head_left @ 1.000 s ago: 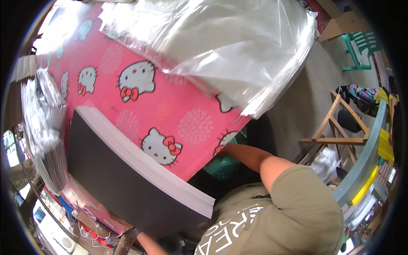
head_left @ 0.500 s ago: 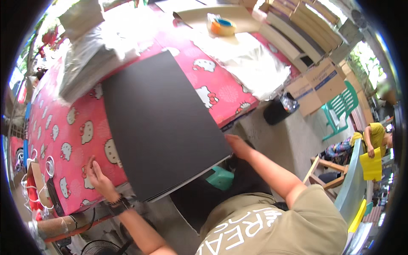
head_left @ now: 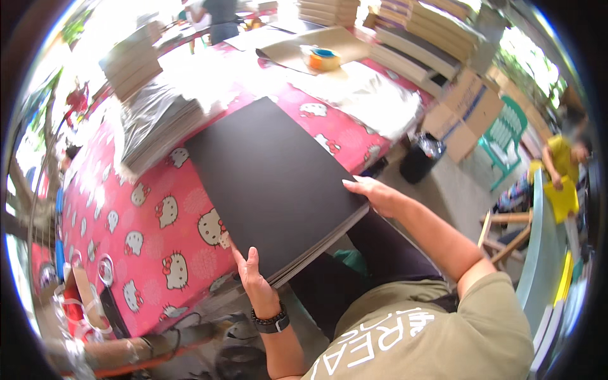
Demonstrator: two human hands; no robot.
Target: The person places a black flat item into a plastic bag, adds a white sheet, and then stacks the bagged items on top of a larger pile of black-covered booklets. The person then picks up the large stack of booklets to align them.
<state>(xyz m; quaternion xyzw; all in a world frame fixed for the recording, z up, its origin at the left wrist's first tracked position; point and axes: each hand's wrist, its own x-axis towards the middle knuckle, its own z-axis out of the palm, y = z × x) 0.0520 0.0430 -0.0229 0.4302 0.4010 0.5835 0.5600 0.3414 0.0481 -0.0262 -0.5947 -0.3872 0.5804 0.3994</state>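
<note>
A thick stack of large black sheets (head_left: 278,183) lies on the pink table in front of me, its near edge jutting over the table edge above my lap. Paler layers show along that near edge, under the black top sheet. My left hand (head_left: 256,278) is against the stack's near left corner, its fingers stretched along the side and the thumb raised. At the near right corner, my right hand (head_left: 380,194) rests with straightened fingers touching the edge. Its lower fingers are partly hidden.
Left of the stack stands a plastic-wrapped pile (head_left: 158,123). Tape rolls (head_left: 322,59) sit on brown paper farther back, near white plastic sheeting (head_left: 373,95). To the right are a black bin (head_left: 422,158), cartons (head_left: 465,111), a green chair (head_left: 503,136) and a person in yellow (head_left: 560,164).
My left hand has come in from the table to the stack's left side. My right hand has its fingertips on the right edge now. The view has shifted.
</note>
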